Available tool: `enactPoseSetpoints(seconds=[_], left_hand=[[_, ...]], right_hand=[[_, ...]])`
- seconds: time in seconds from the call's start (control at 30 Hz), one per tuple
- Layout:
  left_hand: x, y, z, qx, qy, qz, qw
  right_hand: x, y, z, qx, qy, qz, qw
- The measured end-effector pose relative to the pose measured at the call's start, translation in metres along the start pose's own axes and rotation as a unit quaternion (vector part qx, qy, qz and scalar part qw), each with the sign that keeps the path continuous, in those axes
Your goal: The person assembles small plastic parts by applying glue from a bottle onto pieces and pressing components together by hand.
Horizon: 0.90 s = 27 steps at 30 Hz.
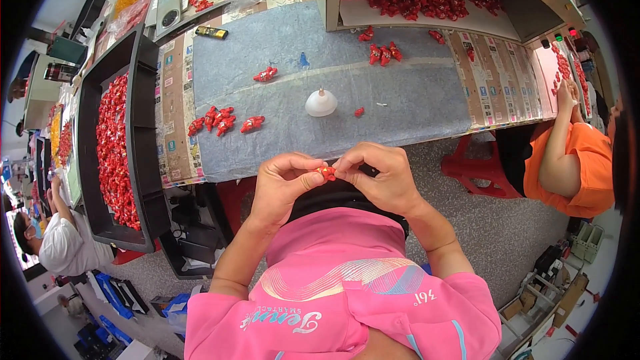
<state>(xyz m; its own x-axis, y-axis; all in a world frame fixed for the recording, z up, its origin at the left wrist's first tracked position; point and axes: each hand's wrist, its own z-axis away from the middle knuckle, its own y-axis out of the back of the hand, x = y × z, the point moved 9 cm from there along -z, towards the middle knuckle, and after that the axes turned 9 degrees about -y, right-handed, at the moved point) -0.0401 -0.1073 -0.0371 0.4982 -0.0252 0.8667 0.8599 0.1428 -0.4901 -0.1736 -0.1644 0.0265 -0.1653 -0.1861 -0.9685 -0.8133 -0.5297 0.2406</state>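
My left hand (283, 183) and my right hand (378, 177) meet in front of my chest, just below the table's near edge. Between their fingertips they pinch one small red plastic piece (326, 172). On the grey-blue table cover (413, 100) above my hands stands a small white cone-shaped object (321, 103), with a single tiny red piece (359, 112) to its right. A cluster of red pieces (217, 120) lies to the left, one more red piece (265, 75) sits farther back, and another group of red pieces (385, 53) lies at the back right.
A long black tray (137, 93) full of red pieces runs along the table's left. An open box (427, 13) holding many red pieces stands at the back. A person in orange (573, 160) works at right; another person in white (57, 243) sits lower left. A red stool (477, 170) stands under the table.
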Motion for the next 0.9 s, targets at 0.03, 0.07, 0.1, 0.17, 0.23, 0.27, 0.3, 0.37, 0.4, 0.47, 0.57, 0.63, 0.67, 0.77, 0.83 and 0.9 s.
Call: enactPoseSetpoints(seconds=[0.03,0.07,0.1,0.17,0.23,0.27,0.3,0.37,0.4,0.47,0.57,0.63,0.67,0.77,0.83,0.9], left_hand=[[0.0,0.0,0.0,0.0,0.0,0.0,1.0],[-0.001,0.0,0.001,0.004,0.008,0.015,1.0],[-0.002,0.0,0.001,0.008,0.017,0.03,0.999],[-0.004,0.002,0.003,0.012,0.026,0.031,0.999],[-0.005,0.003,0.004,0.015,0.034,0.032,0.999],[-0.006,0.003,0.005,0.019,0.04,0.037,0.998],[-0.006,0.004,0.005,0.024,0.046,0.042,0.998],[-0.005,0.003,0.005,0.023,0.046,0.041,0.998],[-0.005,0.003,0.005,0.023,0.045,0.04,0.998],[-0.007,0.002,0.006,0.021,0.049,0.054,0.997],[-0.006,-0.002,0.005,0.011,0.057,0.087,0.994],[-0.003,-0.005,0.004,0.002,0.062,0.106,0.992],[-0.004,-0.006,0.004,0.003,0.071,0.124,0.99],[-0.005,-0.008,0.004,0.003,0.08,0.139,0.987],[-0.005,-0.008,0.005,0.001,0.079,0.137,0.987],[-0.005,-0.007,0.005,-0.007,0.08,0.127,0.989]], right_hand=[[0.001,0.0,0.0,0.001,-0.006,-0.011,1.0],[0.001,0.0,0.0,0.003,-0.012,-0.023,1.0],[0.0,0.0,0.0,0.003,-0.012,-0.024,1.0],[0.002,0.0,-0.001,0.001,-0.027,-0.024,0.999],[0.002,0.0,-0.001,0.002,-0.029,-0.033,0.999],[0.002,0.0,-0.001,0.003,-0.032,-0.041,0.999],[0.002,0.0,-0.001,0.003,-0.032,-0.042,0.999],[0.006,0.0,-0.001,0.003,-0.044,-0.054,0.998],[0.006,0.0,0.0,0.003,-0.044,-0.054,0.998],[0.01,-0.001,-0.001,-0.003,-0.058,-0.068,0.996],[0.019,-0.004,0.0,-0.022,-0.087,-0.11,0.99],[0.018,-0.003,0.0,-0.025,-0.083,-0.11,0.99],[0.017,-0.004,0.0,-0.029,-0.078,-0.109,0.99],[0.016,-0.001,0.001,-0.026,-0.076,-0.093,0.992],[0.015,0.001,0.002,-0.024,-0.066,-0.086,0.994],[0.013,0.002,0.002,-0.022,-0.055,-0.079,0.995]])
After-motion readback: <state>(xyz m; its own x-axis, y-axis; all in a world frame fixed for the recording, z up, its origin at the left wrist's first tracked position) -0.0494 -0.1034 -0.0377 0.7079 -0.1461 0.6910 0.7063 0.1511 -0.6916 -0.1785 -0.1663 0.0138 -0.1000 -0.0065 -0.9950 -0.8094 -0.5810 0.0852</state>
